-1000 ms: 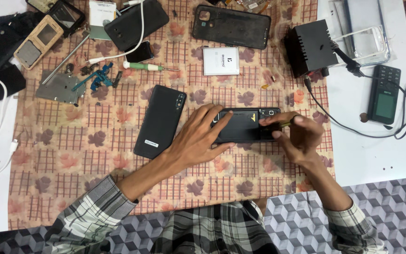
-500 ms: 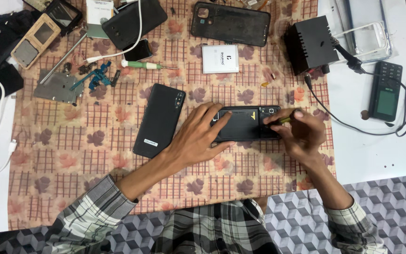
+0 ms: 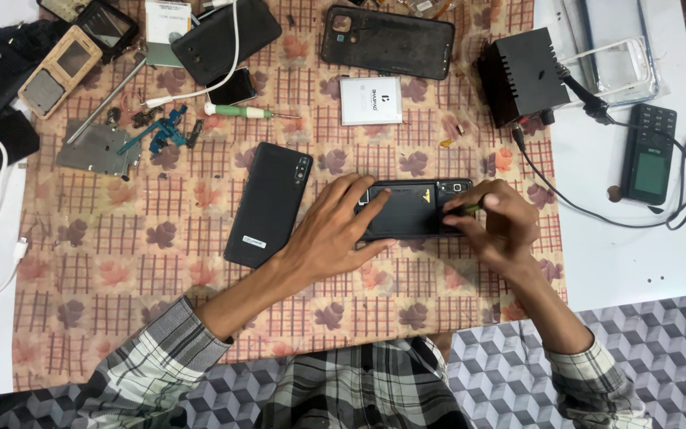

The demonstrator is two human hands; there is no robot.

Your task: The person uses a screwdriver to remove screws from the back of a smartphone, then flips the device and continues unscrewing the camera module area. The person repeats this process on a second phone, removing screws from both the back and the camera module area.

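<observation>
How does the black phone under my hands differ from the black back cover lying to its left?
The opened phone lies crosswise under the left hand and right hand; the back cover lies lengthwise, slightly tilted, untouched. The opened phone shows inner parts and a yellow mark; the back cover is smooth with a small white label near its lower end. Both are black, flat on the patterned cloth.

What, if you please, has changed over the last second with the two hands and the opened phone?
Very little. The right hand has shifted slightly leftward, its slim tool now working the opened black phone at its right end. The left hand stays pressed flat on the phone's left part. The black back cover alongside has not moved.
</observation>
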